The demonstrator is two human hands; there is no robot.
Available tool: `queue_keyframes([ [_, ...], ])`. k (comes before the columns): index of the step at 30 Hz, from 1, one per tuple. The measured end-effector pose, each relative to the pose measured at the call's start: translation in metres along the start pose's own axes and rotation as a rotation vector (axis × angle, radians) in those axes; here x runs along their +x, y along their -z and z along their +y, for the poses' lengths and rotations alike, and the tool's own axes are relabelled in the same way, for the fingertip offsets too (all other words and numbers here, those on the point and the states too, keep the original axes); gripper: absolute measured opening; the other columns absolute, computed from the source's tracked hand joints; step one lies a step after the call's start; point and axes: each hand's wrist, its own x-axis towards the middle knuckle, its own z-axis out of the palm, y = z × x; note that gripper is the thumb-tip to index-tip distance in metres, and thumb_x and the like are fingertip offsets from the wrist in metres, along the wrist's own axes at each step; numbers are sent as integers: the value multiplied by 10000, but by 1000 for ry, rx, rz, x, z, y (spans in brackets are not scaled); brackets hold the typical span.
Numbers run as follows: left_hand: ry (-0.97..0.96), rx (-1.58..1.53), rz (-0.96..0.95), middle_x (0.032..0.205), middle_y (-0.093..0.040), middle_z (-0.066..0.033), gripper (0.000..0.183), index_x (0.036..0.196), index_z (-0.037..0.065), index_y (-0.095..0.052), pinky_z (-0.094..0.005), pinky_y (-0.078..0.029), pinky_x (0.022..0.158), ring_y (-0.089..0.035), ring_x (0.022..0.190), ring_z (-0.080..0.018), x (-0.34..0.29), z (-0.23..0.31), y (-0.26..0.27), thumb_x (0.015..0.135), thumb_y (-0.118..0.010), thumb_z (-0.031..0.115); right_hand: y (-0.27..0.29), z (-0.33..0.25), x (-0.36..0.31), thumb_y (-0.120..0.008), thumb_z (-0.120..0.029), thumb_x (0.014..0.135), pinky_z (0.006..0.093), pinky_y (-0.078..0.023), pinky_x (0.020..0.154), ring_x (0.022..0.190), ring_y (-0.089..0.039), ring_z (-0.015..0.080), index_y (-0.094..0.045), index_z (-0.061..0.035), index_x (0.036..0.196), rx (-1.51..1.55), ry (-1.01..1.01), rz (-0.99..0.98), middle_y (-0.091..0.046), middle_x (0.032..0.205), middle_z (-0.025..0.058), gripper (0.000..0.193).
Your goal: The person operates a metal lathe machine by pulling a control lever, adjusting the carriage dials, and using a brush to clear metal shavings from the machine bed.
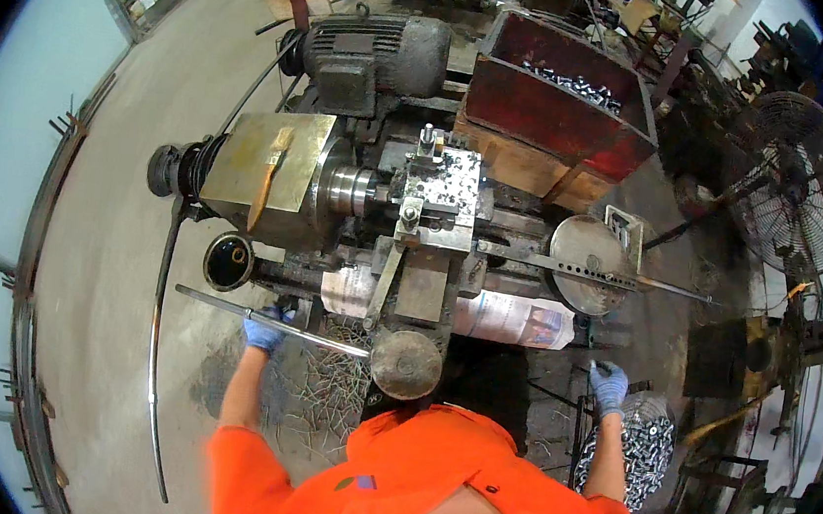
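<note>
My left hand, in a blue glove, is closed at a long metal lever. The lever runs to a round metal disc at the front of a lathe-like machine. My right hand, also gloved in blue, is held out to the right with its fingers curled together. Whatever is between those fingers is too small to make out. Just below it stands a wire basket full of small shiny metal parts. The machine's spindle faces a tool block covered in dark chips.
A brush lies on the brass-coloured cover. Beside it sits a pot of dark liquid. Behind are a motor and a red bin with metal parts. A fan stands right; thin scraps litter the floor.
</note>
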Motion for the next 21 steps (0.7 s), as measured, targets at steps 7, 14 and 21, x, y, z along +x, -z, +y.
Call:
queue_keyframes([
  [7,191,-150,52,897,-628,-175,501,1129,167,-568,-490,-462,673,-596,801,-377,-20,43,-47,818,-450,541,13,-46,-23,-712,-306,712,318,-488,741,756,-648,272,-674,8,850,7,35,-58,-667,814,161,345],
  [14,-32,56,-124,913,-648,-162,471,974,121,-643,-447,-483,702,-615,831,-355,-6,-10,-29,816,-453,523,53,-99,12,-733,-235,711,317,-498,691,718,-650,263,-670,15,831,-5,376,126,-662,789,167,284],
  [21,108,-125,-212,938,-639,-177,404,1059,113,-619,-443,-476,756,-607,874,-358,-28,-12,35,799,-529,409,62,-272,35,-707,-289,723,365,-486,722,778,-624,310,-677,-38,840,242,709,-21,-660,812,131,279],
])
